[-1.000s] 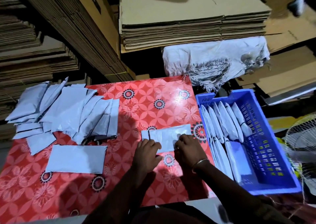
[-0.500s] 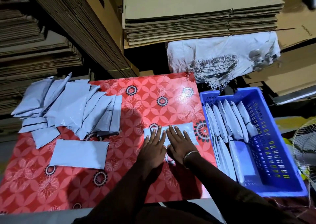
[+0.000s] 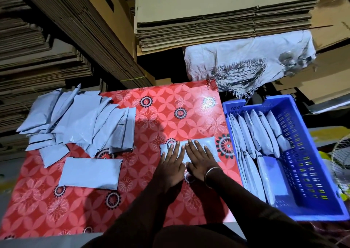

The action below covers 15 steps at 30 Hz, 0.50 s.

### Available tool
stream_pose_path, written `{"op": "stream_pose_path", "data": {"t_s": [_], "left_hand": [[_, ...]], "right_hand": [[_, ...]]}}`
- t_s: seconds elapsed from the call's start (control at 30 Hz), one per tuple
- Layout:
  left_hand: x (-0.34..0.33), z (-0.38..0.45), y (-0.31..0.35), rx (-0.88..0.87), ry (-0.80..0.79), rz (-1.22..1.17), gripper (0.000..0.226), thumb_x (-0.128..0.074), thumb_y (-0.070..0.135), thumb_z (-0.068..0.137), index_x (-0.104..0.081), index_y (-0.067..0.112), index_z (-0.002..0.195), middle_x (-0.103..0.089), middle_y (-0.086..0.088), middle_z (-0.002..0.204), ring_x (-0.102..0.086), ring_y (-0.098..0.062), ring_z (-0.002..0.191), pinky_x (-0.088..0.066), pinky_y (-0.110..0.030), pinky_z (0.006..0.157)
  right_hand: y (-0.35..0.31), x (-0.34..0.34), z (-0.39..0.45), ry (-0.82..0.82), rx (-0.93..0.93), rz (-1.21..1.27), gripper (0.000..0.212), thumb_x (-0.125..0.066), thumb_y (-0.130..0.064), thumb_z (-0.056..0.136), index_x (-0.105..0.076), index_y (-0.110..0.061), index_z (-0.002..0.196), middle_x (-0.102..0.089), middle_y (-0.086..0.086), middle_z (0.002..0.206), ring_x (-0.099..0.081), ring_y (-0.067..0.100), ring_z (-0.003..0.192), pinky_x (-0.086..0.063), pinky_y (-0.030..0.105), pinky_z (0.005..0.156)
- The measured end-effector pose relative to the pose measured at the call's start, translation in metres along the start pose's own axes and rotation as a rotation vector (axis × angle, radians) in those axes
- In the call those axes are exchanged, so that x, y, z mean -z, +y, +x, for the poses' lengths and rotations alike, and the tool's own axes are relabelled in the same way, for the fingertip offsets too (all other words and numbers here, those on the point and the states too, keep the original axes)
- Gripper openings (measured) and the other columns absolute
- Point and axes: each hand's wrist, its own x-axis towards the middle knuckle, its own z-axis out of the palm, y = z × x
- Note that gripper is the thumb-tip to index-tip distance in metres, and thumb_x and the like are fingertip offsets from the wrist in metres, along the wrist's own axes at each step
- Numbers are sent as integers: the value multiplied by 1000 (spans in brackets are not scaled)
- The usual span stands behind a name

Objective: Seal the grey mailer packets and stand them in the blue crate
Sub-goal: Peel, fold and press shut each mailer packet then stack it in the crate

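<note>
Pressing both flat hands, left hand [image 3: 171, 165] and right hand [image 3: 200, 158], fingers [image 3: 191, 146] spread, onto a grey mailer packet [image 3: 208, 143] on the counter [image 3: 170, 104], apparently sealing its flap.

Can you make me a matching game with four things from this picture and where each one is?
Things:
1. blue crate
2. pile of grey packets
3. packet under the hands
4. torn white sack

Places:
A. far left of the red tablecloth
B. behind the table, below the cardboard stack
C. right of the table, with packets standing in it
D. near the right edge of the table, pressed flat by both hands

Pairs: 1-C, 2-A, 3-D, 4-B
</note>
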Motion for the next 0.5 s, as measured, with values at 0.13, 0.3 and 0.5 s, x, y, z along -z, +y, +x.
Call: {"op": "stream_pose_path", "data": {"t_s": [0.13,0.3,0.5], "left_hand": [[-4,0,-4,16,34,-32,64,-29,44,102,-19,26,162,-15,-2,170,-22,-29,156,-34,-57,118],[-1,-7,-2,29,95,-94,59,-31,44,105,-19,35,162,-10,2,172,-16,-26,158,-32,-55,117],[6,-18,-8,119,44,-124,67,-38,38,107,-1,42,162,15,11,171,1,-26,159,-21,-55,122]], "right_hand": [[2,1,-1,1,-6,16,69,-21,-51,103,10,-28,160,26,-11,162,27,14,150,16,39,120],[9,0,-5,49,-67,97,69,-20,-52,104,10,-26,160,21,-11,165,26,11,150,13,34,121],[18,4,-13,114,-115,161,76,-27,-55,104,11,-22,160,22,-10,163,25,8,149,6,37,124]]}}
